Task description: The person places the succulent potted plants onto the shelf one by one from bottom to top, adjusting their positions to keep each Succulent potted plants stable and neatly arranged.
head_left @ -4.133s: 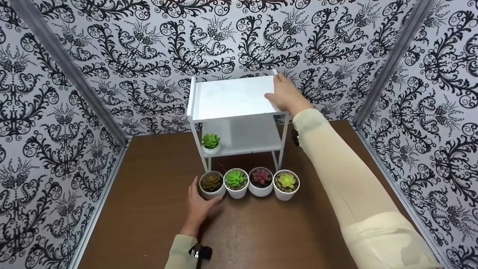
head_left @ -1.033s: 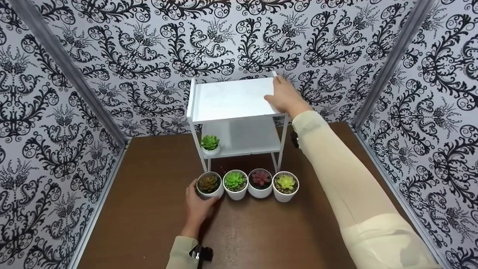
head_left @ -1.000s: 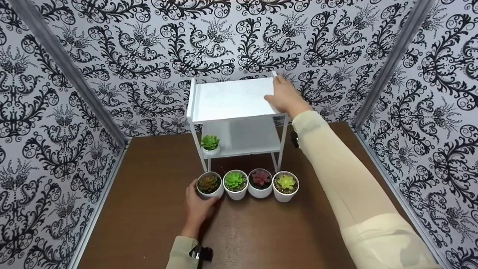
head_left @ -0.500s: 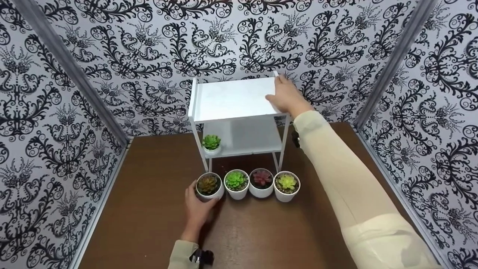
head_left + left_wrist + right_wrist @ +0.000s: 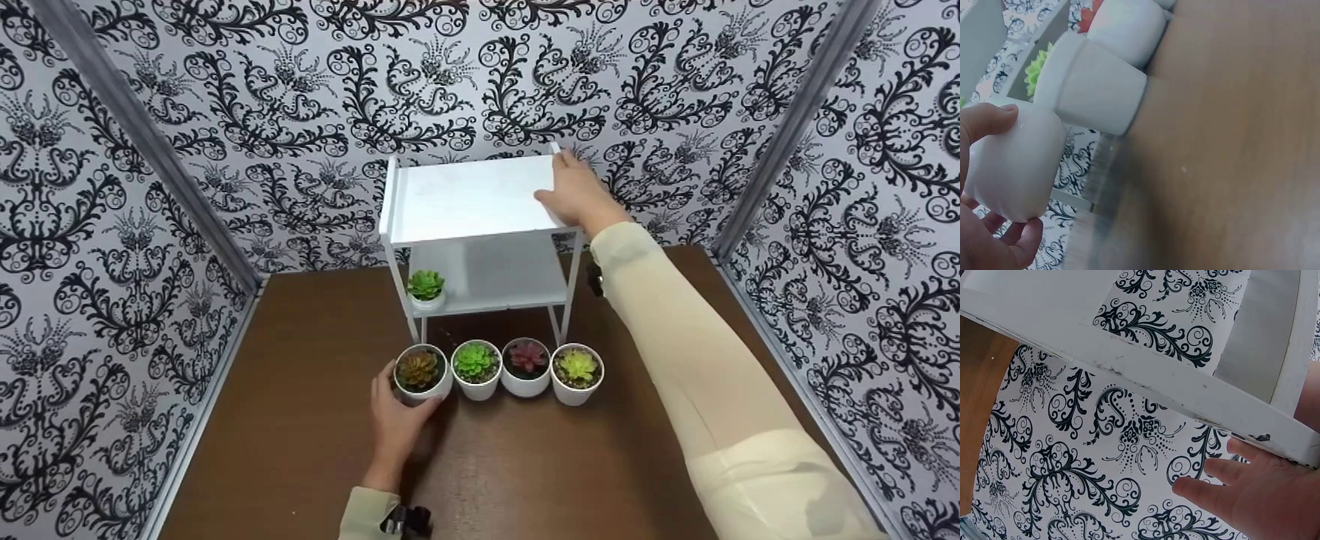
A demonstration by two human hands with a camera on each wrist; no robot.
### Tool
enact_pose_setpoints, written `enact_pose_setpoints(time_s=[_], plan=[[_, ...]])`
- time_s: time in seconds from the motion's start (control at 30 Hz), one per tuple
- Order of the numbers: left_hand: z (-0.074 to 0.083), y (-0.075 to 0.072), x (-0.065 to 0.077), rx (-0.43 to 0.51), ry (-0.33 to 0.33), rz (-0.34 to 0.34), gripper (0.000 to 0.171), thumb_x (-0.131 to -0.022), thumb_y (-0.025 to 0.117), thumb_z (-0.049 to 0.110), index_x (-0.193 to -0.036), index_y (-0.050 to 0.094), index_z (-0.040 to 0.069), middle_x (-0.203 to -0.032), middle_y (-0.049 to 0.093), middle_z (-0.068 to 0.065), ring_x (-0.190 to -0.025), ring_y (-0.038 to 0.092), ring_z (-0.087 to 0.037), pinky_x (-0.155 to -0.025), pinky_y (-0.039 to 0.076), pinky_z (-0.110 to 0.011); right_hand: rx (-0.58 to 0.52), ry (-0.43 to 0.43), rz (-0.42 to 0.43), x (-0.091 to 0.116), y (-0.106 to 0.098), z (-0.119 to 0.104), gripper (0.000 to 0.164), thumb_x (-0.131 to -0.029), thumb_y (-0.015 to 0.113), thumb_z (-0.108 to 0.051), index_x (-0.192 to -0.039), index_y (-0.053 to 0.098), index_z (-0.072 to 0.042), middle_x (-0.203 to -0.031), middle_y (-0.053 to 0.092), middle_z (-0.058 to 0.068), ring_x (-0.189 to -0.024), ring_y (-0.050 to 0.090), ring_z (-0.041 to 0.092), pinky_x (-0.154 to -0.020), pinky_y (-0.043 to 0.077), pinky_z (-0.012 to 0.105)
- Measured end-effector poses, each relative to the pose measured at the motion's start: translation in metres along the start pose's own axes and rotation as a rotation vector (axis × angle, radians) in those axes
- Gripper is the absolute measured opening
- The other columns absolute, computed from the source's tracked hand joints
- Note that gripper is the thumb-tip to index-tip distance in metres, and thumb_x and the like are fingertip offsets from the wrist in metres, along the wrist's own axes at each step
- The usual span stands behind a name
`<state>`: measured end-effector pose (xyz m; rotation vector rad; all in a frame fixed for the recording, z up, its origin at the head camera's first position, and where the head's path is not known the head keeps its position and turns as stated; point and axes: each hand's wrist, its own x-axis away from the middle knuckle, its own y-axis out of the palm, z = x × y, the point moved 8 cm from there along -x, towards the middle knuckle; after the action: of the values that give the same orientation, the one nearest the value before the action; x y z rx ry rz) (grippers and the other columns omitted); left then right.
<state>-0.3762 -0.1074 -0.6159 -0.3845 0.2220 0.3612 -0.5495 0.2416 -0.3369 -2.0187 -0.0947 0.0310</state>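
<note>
My left hand (image 5: 397, 420) grips a white pot (image 5: 1019, 163) with a brown-orange succulent (image 5: 418, 370), thumb near its rim and fingers under and around its side. This pot stands at the left end of a row of white pots. To its right come a bright green succulent (image 5: 475, 361), a dark red one (image 5: 526, 356) and a yellow-green one (image 5: 577, 366). A white two-tier shelf rack (image 5: 469, 199) stands behind the row. My right hand (image 5: 581, 196) holds its right side, thumb on the top board and fingers (image 5: 1207, 495) outside the side rail.
A small potted green succulent (image 5: 426, 286) sits at the left end of the rack's lower shelf. The brown table (image 5: 315, 435) is bounded by walls (image 5: 300, 135) in black-and-white scroll pattern. The rack's legs (image 5: 564, 322) come down just behind the row of pots.
My left hand has closed round the brown succulent's pot and shifted it slightly left, away from the green one; it looks slightly larger. My right hand has stayed on the rack.
</note>
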Motion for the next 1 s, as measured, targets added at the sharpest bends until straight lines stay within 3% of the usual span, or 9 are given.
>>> enact_pose_setpoints(time_s=[0.77, 1.0], plan=[[0.027, -0.008, 0.005, 0.0, 0.002, 0.033, 0.092, -0.062, 0.1, 0.012, -0.143, 0.057, 0.003, -0.137, 0.06, -0.018, -0.131, 0.058, -0.035, -0.111, 0.045, -0.052, -0.014, -0.001, 0.0, 0.001, 0.0, 0.001, 0.09, -0.109, 0.051, -0.045, -0.169, 0.0, -0.003, -0.178, -0.015, 0.011, -0.165, -0.007, 0.044, -0.133, -0.001, 0.056], [0.037, -0.005, 0.007, -0.018, 0.006, 0.027, 0.093, -0.063, 0.102, 0.017, -0.143, 0.056, 0.004, -0.134, 0.06, -0.017, -0.125, 0.061, -0.035, -0.107, 0.052, -0.057, 0.01, -0.014, -0.003, 0.001, -0.001, -0.001, 0.09, -0.109, 0.052, -0.044, -0.169, 0.0, 0.0, -0.178, -0.011, 0.016, -0.165, -0.003, 0.043, -0.134, 0.002, 0.054]])
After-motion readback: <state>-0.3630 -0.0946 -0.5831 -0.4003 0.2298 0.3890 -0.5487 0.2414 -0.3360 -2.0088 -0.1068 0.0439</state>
